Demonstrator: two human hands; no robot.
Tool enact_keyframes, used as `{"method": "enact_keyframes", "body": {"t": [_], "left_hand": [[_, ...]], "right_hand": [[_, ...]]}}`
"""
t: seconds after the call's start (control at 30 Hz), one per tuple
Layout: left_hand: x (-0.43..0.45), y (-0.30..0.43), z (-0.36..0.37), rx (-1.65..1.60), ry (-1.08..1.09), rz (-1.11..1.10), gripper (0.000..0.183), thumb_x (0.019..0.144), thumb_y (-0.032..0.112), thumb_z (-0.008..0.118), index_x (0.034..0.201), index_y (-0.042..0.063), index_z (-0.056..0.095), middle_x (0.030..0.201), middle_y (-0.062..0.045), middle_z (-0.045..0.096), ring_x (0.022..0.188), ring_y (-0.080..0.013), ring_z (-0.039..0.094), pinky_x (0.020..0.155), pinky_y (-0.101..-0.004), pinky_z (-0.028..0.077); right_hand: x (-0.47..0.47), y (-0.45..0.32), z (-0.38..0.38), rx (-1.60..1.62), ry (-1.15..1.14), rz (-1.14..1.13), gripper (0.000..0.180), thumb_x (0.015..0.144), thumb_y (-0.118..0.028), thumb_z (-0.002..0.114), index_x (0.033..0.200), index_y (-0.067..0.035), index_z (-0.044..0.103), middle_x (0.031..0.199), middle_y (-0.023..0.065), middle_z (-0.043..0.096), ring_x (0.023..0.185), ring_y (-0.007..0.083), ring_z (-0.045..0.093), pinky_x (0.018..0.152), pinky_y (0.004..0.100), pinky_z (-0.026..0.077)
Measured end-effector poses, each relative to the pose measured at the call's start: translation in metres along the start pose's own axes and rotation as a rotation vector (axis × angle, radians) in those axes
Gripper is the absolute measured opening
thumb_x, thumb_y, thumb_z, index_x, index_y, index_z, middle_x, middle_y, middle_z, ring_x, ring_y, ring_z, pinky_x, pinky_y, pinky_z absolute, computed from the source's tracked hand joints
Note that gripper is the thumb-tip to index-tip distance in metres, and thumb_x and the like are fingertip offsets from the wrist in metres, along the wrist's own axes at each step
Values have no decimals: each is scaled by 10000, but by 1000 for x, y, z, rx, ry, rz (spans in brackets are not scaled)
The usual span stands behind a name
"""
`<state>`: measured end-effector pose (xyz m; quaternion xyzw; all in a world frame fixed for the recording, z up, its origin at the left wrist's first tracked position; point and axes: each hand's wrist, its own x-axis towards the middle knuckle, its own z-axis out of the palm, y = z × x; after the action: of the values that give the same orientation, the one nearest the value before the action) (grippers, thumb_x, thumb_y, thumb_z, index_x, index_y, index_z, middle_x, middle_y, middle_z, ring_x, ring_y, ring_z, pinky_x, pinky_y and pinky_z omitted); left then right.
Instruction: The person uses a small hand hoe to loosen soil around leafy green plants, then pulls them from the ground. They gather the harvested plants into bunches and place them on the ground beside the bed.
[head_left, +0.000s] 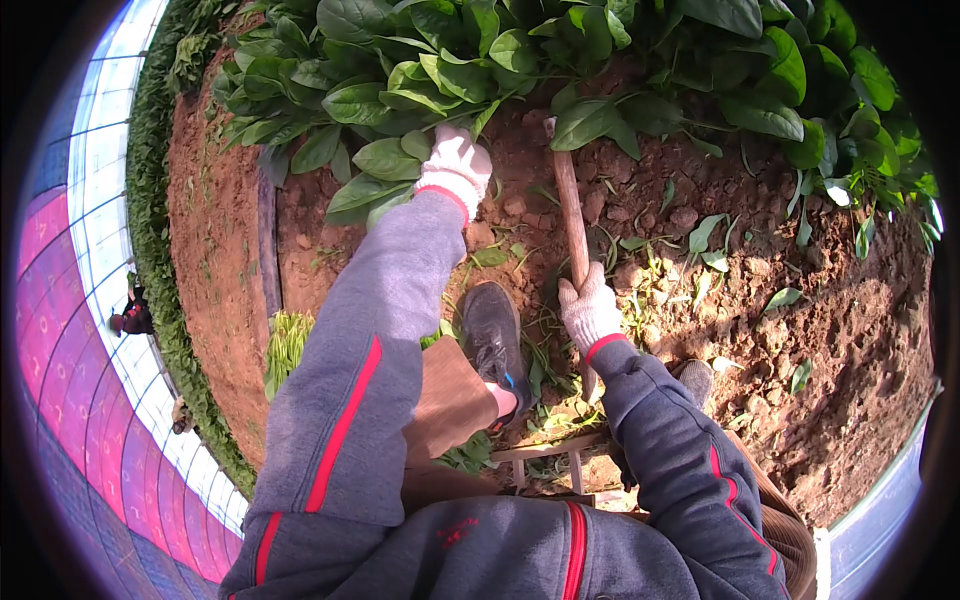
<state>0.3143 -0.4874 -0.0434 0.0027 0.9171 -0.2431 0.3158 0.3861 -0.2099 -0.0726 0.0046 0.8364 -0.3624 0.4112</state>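
My left hand (454, 161), in a white knit glove, reaches to the base of leafy green plants (442, 75) that look like spinach. Leaves hide its fingers, so its grip does not show. In a similar glove, my right hand (590, 304) is closed around the wooden handle (571, 210) of a hand tool. The far end of the handle reaches under the leaves at the soil, where the tool's head is mostly hidden. Its near end points back between my feet.
Loose leaves (705, 234) lie on clumpy brown soil (810, 360). My dark shoe (491, 337) stands between my arms, near a small wooden stool (547, 451). A bunch of greens (289, 345) lies left of my left sleeve. Another person (135, 313) is far off at left.
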Motion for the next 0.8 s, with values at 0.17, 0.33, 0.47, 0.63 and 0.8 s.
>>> {"method": "enact_keyframes", "body": {"t": [0.17, 0.33, 0.47, 0.63, 0.8], "left_hand": [[0, 1, -4, -33, -43, -2, 247, 943, 167, 581, 1003, 103, 813, 1063, -79, 759, 1134, -263, 643, 1039, -560, 381], [2, -1, 15, -179, -2, -64, 243, 958, 163, 581, 1006, 93, 808, 1064, -72, 757, 1128, -274, 639, 1097, -614, 358], [0, 5, 3, -16, -55, -29, 244, 958, 174, 598, 1060, 132, 815, 1052, -41, 766, 1135, -267, 638, 1063, -577, 392], [-6, -3, -14, 68, -135, 38, 238, 958, 245, 634, 1097, 189, 819, 1063, -38, 786, 1181, -240, 642, 1014, -546, 413], [-6, -8, 34, -729, 243, -152, 256, 982, 250, 567, 1103, 77, 711, 1055, -167, 696, 1104, -389, 642, 984, -472, 490]], "right_hand": [[-6, 1, -3, 22, -7, -6, 409, 957, -324, 691, 1228, -76, 512, 963, 315, 716, 911, 529, 703, 802, 577, 565], [5, -21, -5, 66, 4, 27, 417, 960, -366, 682, 1203, -76, 508, 952, 311, 717, 914, 524, 706, 802, 579, 566], [3, -19, -4, -35, -15, 13, 416, 964, -384, 671, 1192, -79, 505, 943, 304, 721, 904, 529, 705, 802, 585, 563], [-15, 9, -4, -4, -19, -13, 386, 957, -338, 686, 1183, -74, 518, 924, 305, 718, 887, 519, 710, 768, 565, 566], [-2, -19, -23, 114, 87, -6, 383, 948, -355, 691, 1145, -65, 538, 881, 290, 711, 850, 503, 716, 748, 556, 568]]}}
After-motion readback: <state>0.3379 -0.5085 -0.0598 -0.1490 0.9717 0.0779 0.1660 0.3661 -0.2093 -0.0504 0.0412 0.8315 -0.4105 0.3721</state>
